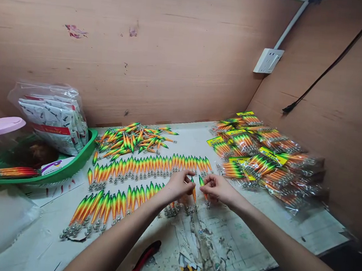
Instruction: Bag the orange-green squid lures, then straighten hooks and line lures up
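Observation:
My left hand (180,184) is closed, thumb and finger pinched at the upper part of a green-and-orange squid jig (194,195). Close beside it, my right hand (217,187) pinches a second squid jig (201,181) of the same colours. Both jigs point tip-up, with metal hook crowns at the lower ends. A front row of squid jigs (113,205) runs leftward from my hands, partly covered by my left forearm. Behind it lies another neat row (144,166). Farther back is a loose heap of the same jigs (133,138).
Bagged jigs with yellow header cards (260,158) are piled at right. A green basket (83,155) at left holds packets and red jigs. Red-handled pliers (142,260) lie near the front edge. Wooden panels (162,54) close off the back and right; a wall socket (268,61) sits there.

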The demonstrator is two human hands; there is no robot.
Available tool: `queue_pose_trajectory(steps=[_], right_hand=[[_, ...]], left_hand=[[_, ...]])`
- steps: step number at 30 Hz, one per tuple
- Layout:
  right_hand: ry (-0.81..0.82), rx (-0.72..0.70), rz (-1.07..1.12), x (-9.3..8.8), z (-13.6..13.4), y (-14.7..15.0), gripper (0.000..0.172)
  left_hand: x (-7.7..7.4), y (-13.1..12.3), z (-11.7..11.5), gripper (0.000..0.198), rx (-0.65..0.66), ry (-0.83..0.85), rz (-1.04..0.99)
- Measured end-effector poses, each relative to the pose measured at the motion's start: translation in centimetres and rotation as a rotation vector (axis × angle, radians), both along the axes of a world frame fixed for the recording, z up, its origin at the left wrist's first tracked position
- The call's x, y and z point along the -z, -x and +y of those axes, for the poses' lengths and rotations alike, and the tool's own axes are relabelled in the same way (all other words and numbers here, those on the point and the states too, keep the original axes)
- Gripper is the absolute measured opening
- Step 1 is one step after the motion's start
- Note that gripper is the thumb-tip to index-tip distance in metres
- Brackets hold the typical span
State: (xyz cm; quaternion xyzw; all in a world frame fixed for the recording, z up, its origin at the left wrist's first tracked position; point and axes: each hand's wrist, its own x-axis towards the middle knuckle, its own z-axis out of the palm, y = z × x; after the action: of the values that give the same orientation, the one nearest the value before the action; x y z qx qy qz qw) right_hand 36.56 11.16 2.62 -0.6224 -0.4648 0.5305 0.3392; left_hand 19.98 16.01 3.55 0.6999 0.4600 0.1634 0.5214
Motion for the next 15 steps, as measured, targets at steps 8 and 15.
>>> queue_pose_trajectory(steps=[8,15], right_hand=[[0.025,-0.027,-0.292,2.7,0.5,2.5,0.02],[-0.135,-0.136,-0.571,1.7,0.5,4.6,0.018]], left_hand=[[1.4,0.0,-0.9,0.032,-0.007,-0.405,0.432],[1.2,2.1,-0.9,0.033,0.004,-0.552,0.546]])
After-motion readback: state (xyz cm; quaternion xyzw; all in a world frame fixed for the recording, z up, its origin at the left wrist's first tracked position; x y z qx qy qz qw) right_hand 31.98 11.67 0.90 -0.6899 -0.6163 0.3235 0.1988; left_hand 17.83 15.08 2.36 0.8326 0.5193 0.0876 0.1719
